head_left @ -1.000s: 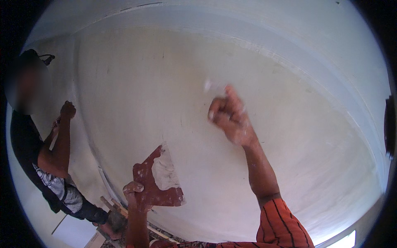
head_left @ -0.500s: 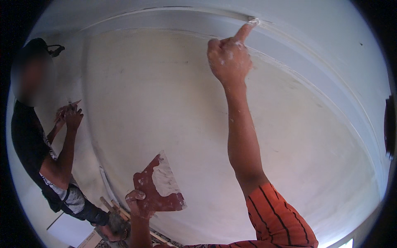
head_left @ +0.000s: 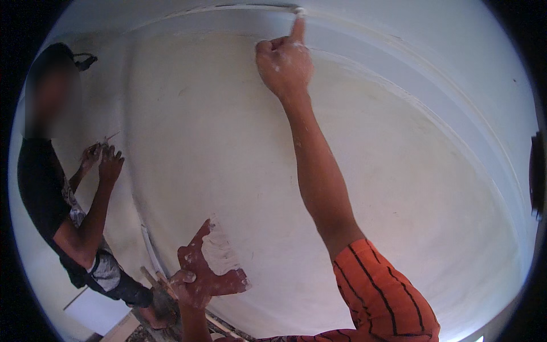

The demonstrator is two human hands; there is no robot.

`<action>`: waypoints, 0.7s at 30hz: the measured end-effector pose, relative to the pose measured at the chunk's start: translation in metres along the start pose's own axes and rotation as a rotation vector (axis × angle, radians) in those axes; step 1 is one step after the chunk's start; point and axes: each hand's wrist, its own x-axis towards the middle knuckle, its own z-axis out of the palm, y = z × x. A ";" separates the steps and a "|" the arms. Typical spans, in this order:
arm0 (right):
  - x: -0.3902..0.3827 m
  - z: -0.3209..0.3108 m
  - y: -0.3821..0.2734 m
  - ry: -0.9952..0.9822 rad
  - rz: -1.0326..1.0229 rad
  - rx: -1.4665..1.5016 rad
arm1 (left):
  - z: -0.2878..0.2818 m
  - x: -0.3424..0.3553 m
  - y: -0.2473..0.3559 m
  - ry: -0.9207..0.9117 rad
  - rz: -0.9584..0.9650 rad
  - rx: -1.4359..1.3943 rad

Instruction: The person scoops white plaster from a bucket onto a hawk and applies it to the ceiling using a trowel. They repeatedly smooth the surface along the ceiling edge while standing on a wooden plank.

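Note:
My right hand (head_left: 288,64) is raised high, its index finger stretched out and the other fingers curled in. White paste covers that fingertip, which presses on the moulding (head_left: 336,24) running along the join of wall and ceiling. I see no tool in this hand. Low on the left, my left hand (head_left: 185,286) grips a reddish-brown putty spreader (head_left: 196,262) by its near edge. A thick patch of white putty (head_left: 221,249) lies on the spreader's face, toward its right edge.
A co-worker in a dark top (head_left: 43,182) stands at the left, both hands raised around a small thin item. The pale wall (head_left: 228,148) fills the middle. Wooden poles (head_left: 162,282) and a white board (head_left: 98,310) are at the lower left.
My right fingertip has slid left along the moulding, still touching it. My left hand and the spreader have shifted slightly left and down in view. The co-worker's near hand has opened its fingers somewhat.

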 end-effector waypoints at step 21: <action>-0.023 -0.107 0.007 0.120 0.132 -0.480 | -0.047 0.014 -0.004 -0.231 -0.093 -0.082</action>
